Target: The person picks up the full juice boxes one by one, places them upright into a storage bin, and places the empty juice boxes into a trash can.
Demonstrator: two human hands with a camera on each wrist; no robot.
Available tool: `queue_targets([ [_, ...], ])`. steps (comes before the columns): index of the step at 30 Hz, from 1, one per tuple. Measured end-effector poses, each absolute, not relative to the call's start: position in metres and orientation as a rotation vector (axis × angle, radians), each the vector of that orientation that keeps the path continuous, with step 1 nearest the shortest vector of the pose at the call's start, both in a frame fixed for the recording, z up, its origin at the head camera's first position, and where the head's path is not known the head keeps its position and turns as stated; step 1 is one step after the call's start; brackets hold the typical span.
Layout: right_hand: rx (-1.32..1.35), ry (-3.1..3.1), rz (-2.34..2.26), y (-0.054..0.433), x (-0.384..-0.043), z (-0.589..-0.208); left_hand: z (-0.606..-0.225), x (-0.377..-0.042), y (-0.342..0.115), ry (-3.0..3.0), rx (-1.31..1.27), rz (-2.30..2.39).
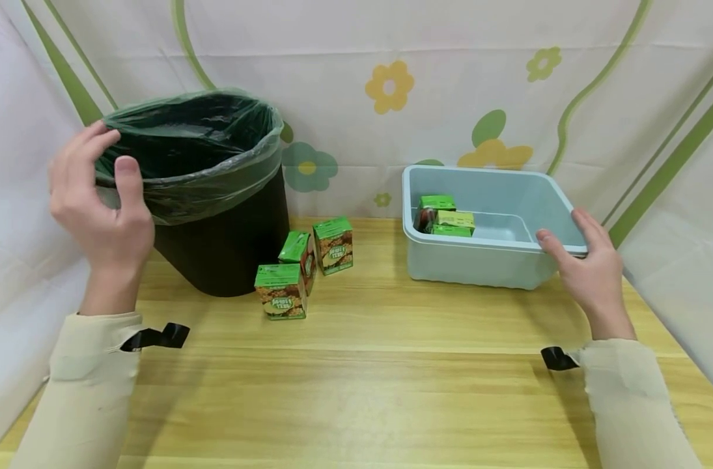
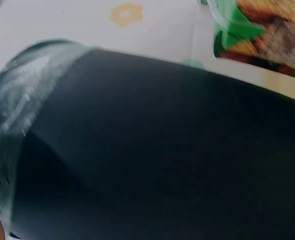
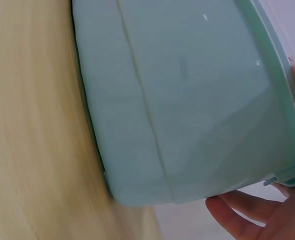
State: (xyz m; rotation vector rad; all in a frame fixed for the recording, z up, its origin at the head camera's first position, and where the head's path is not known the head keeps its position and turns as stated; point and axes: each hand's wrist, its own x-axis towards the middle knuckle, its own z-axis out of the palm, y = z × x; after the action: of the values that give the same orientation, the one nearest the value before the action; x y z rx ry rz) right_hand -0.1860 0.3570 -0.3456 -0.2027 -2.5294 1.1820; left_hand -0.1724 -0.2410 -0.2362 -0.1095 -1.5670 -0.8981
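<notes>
A black trash bin (image 1: pixel 233 241) lined with a green translucent bag (image 1: pixel 215 189) stands at the left in the head view. My left hand (image 1: pixel 101 202) holds its left rim, fingers and thumb spread around the bag's edge. At the right, my right hand (image 1: pixel 593 273) grips the right end of a light blue plastic tub (image 1: pixel 479 260), thumb at the front rim. The right wrist view shows fingers (image 3: pixel 237 210) against the tub's outer side. Several small green-topped snack boxes (image 1: pixel 452 220) lie inside the tub, at its left end.
Beside the bin, three green and brown snack boxes (image 1: pixel 335 246) stand on the wooden table (image 1: pixel 356 391). Behind the table hangs a white cloth (image 1: pixel 333 78) with flowers. Similar cloth closes off the left and right sides.
</notes>
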Motion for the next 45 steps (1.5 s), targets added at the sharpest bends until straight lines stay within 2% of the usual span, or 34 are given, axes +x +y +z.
queue_targets([
  [11, -0.145, -2.507, 1.070, 0.339, -0.185, -0.325, -0.258, -0.177, -0.258, -1.488, -0.126, -0.902],
  [18, 0.001, -2.184, 1.130, 0.283, -0.180, -0.299, -0.260, -0.183, -0.255, -1.460, -0.165, -0.915],
  [23, 0.253, -1.993, 1.231, 0.225, -0.185, -0.290, -0.263, -0.183, -0.257, -1.465, -0.164, -0.929],
  [33, 0.644, -1.995, 1.307, 0.130, -0.196, -0.299, -0.266, -0.182, -0.261, -1.474, -0.157, -0.899],
  [45, 0.748, -2.304, 1.514, 0.074, -0.225, -0.325, -0.266, -0.184, -0.259, -1.470, -0.154, -0.929],
])
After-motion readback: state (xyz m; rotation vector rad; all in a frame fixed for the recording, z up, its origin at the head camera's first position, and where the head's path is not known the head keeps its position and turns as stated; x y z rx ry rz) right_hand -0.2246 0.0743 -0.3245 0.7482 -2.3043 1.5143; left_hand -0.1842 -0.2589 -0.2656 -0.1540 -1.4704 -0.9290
